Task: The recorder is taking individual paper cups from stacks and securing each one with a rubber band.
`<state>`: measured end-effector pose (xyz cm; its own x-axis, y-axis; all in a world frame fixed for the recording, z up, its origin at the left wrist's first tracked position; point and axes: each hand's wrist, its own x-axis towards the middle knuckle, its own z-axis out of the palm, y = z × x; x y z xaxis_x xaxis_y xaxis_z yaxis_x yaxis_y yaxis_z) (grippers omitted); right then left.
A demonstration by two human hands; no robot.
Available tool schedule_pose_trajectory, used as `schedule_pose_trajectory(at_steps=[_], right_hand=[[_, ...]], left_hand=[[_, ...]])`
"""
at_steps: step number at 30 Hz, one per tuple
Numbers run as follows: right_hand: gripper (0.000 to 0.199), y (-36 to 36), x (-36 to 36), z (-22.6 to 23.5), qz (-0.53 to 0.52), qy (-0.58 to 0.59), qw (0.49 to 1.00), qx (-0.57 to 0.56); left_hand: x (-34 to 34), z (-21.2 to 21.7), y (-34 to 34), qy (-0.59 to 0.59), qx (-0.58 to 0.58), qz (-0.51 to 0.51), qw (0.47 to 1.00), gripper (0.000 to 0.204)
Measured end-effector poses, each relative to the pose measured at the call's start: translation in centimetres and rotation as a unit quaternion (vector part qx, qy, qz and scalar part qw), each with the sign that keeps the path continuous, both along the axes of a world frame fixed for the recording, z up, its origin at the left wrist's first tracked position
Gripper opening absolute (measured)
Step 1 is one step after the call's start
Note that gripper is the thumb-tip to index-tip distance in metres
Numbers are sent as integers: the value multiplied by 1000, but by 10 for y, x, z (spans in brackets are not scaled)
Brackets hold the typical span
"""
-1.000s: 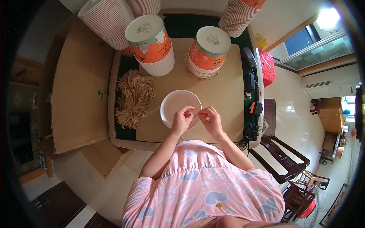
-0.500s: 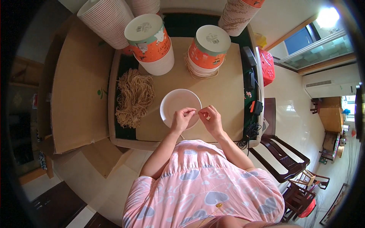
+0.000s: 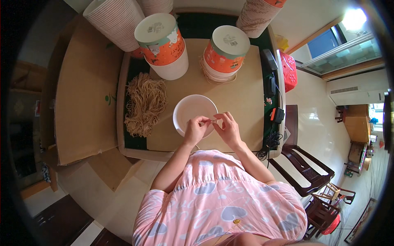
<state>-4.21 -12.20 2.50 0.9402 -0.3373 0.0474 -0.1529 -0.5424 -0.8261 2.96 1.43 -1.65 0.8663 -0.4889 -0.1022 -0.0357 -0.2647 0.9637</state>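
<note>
Over the near rim of a white round paper bowl (image 3: 193, 107), my left hand (image 3: 197, 128) and my right hand (image 3: 227, 128) meet fingertip to fingertip. Both pinch a thin beige string (image 3: 213, 121), of which only a tiny bit shows between the fingers. A short piece of cord also peeks out below my left wrist, near the table's front edge. Left of the bowl lies a tangled bundle of beige string (image 3: 145, 105). Behind it, an upside-down stack of orange and white paper buckets (image 3: 166, 51) stands beside another such stack with string wound round its lower part (image 3: 219, 76).
Tall stacks of nested paper buckets (image 3: 115, 24) rise at the back left and back right (image 3: 257, 18). An open cardboard box (image 3: 86, 94) borders the table's left side. Along the right edge sit black adapters (image 3: 278, 116) and coiled cables (image 3: 272, 140); a dark chair (image 3: 303, 170) stands beyond.
My right hand's fingers have shifted slightly and spread a little while staying at the string. My left hand stays nearly in place. The bowl and stacks look unchanged.
</note>
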Motion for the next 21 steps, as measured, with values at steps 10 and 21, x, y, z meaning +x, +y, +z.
schedule_pose_trajectory(at_steps=[10,21], right_hand=[[29,-2,5,-5,72,47,996,-5],[24,9,9,-5,81,-17,997,3]], left_hand=[[-1,4,11,37,25,-12,999,10],[-1,9,16,60,56,8,997,9]])
